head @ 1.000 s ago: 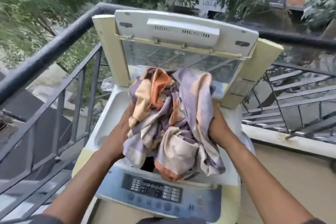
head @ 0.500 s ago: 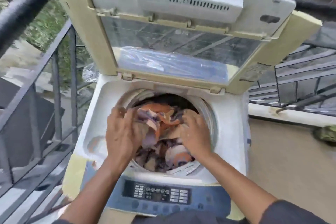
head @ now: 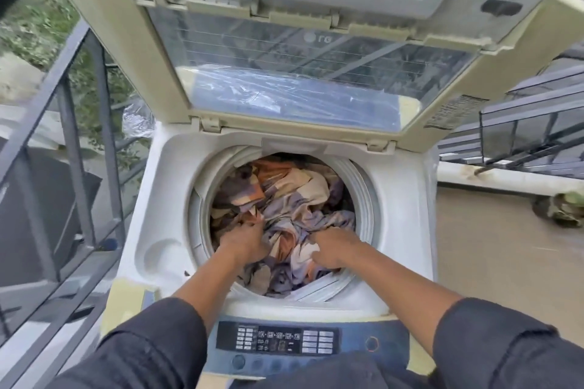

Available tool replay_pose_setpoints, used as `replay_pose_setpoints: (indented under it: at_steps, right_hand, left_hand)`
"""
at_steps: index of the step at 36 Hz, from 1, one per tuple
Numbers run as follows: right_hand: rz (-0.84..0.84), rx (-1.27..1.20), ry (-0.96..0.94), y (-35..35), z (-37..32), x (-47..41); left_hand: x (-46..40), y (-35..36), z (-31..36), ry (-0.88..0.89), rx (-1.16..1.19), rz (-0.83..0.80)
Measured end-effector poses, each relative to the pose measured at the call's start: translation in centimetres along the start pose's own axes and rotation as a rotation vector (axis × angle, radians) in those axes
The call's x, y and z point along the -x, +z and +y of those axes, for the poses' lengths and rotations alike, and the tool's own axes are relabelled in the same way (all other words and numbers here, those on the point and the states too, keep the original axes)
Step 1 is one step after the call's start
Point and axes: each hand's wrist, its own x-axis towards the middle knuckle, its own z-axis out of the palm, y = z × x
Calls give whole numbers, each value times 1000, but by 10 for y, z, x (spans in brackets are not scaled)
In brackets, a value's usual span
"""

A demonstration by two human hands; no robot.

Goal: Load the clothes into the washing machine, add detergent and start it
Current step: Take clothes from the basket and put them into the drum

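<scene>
A white top-loading washing machine (head: 407,199) stands in front of me with its lid (head: 300,41) raised upright. Its round drum holds a crumpled cloth (head: 294,196) patterned in purple, orange and cream. Both my hands are down inside the drum on the near side of the cloth. My left hand (head: 243,243) presses into the folds with its fingers buried in the fabric. My right hand (head: 331,246) lies on the cloth with fingers curled into it. The control panel (head: 278,341) with buttons runs along the front edge below my forearms.
A dark metal railing (head: 72,142) runs close along the left side of the machine. Another railing section (head: 521,136) stands at the right behind a low white kerb. A small dark object (head: 562,208) lies on the tan floor at the right. Crumpled clear plastic (head: 137,118) sits behind the machine's left corner.
The cloth went from being held above the opening down into the drum. My hands followed it in and now push lower. The camera has moved closer and tilted down.
</scene>
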Motion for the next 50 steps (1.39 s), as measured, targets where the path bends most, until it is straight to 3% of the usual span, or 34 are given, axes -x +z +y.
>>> replay_pose_setpoints:
  at_steps: [10, 20, 28, 36, 42, 50]
  right_hand:
    - [292, -299, -86, 16, 14, 57]
    - [810, -869, -140, 26, 56, 154]
    - [1085, -1142, 27, 54, 148, 201]
    - [1057, -1266, 194, 93, 265, 165]
    - [748, -1205, 300, 125, 343, 89]
    - [393, -1034, 269, 165, 401, -48]
  left_hand:
    - [59, -5, 47, 179, 293, 59]
    - [129, -28, 118, 390, 408, 267]
    - [142, -44, 210, 577, 544, 321]
    - [103, -32, 327, 609, 536, 276]
    - [29, 14, 400, 428, 517, 161]
    - [-103, 92, 444, 69, 518, 81]
